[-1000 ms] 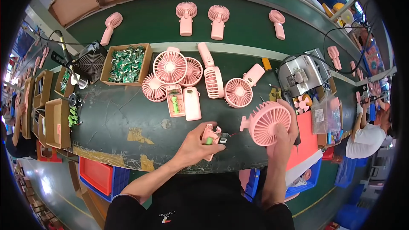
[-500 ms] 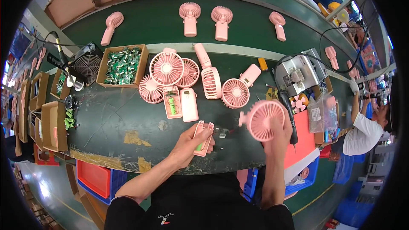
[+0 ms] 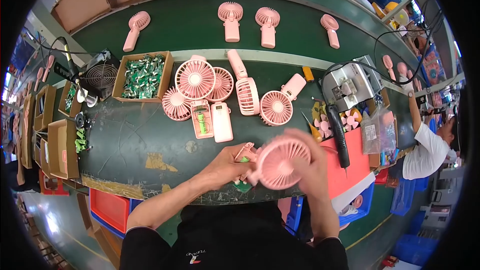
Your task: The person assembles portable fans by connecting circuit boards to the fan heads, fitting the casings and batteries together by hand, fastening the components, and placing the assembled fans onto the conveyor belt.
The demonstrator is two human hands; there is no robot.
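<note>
My left hand point(image 3: 225, 164) is closed on an open pink fan handle shell point(image 3: 246, 151), which is partly covered by the fingers. Something green shows inside the shell, and a green circuit board point(image 3: 242, 186) sticks out below. Right up against the shell is a round pink fan head point(image 3: 281, 165), gripped at its right side by my right hand point(image 3: 311, 170), which is blurred. Whether the head is joined to the shell cannot be made out. Beyond my hands lie an open handle half point(image 3: 202, 122) with a green battery and a closed pink handle point(image 3: 222, 122).
Several pink fans point(image 3: 196, 80) lie grouped mid-bench; more lie on the green belt point(image 3: 175, 25) behind. A box of circuit boards point(image 3: 145, 77) stands back left. At right are a black-handled pointed tool point(image 3: 340, 142), a metal device point(image 3: 350, 87) and a red sheet point(image 3: 354, 167). Another person point(image 3: 425, 152) works at far right.
My right hand has brought the fan head leftward and down against the handle shell. The shell has turned in my left hand, and a green board now shows. Fans on the belt have shifted right.
</note>
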